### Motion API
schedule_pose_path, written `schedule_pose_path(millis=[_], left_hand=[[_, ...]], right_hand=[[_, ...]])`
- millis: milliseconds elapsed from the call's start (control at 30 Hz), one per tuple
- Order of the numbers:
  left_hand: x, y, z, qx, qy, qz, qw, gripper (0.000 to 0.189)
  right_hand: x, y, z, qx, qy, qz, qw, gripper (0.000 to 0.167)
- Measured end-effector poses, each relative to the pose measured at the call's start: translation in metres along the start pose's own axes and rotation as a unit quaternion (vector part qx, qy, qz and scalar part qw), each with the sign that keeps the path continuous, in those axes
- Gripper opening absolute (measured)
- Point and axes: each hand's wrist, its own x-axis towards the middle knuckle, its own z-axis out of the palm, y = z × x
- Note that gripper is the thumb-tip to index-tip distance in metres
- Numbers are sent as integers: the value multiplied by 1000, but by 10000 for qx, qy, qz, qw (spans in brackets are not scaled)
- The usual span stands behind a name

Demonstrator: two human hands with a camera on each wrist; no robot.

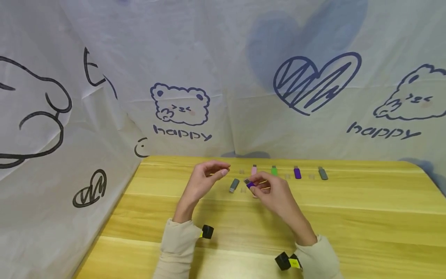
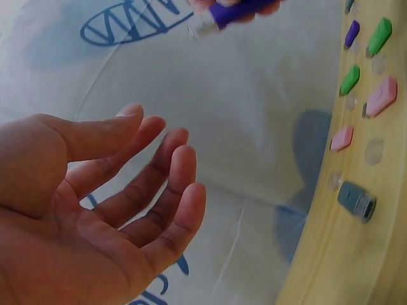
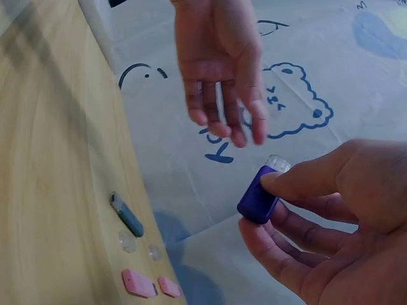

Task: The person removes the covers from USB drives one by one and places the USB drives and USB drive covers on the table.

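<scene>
My right hand [image 1: 275, 192] pinches a purple USB stick [image 3: 257, 197] between thumb and fingers, held above the table. A clear cap [image 3: 278, 163] shows at the stick's connector end, which points toward my left hand. My left hand [image 2: 121, 197] is raised to the left, its fingers loosely bent and holding nothing. Below and between the hands, a grey USB stick [image 1: 234, 185] lies on the table. Beside it is a small clear cap [image 1: 243, 190]. In the left wrist view, a pink USB stick [image 2: 381, 96] and a green one [image 2: 379, 36] lie farther along the near row.
A back row on the wood-grain table [image 1: 366, 228] holds a pink stick [image 1: 254, 169], a green stick [image 1: 274, 170], a purple stick [image 1: 297, 173] and a grey stick [image 1: 323, 173]. Small clear caps [image 1: 287, 176] lie among them. A printed white cloth [image 1: 237, 116] hangs behind.
</scene>
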Motion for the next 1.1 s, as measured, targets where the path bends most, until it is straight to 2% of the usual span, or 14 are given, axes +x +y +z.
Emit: schedule_pose_path(millis=[267,400,567,833,1100], left_hand=[[-2,2,19,-157,-461,263,9985,20],[-2,4,27,-384,-566,326,9971,21],[-1,6,33,-654,-514,241,9962,19],[1,6,39,-581,-432,142,9973,16],[3,9,42,-608,-289,176,9976,12]], right_hand=[[-3,5,-2,3,284,-194,9994,16],[-4,5,-1,-25,387,-249,9989,16],[-3,3,0,-137,544,-289,9980,16],[-2,3,1,95,579,-293,9978,15],[-1,3,0,79,607,-353,9975,14]])
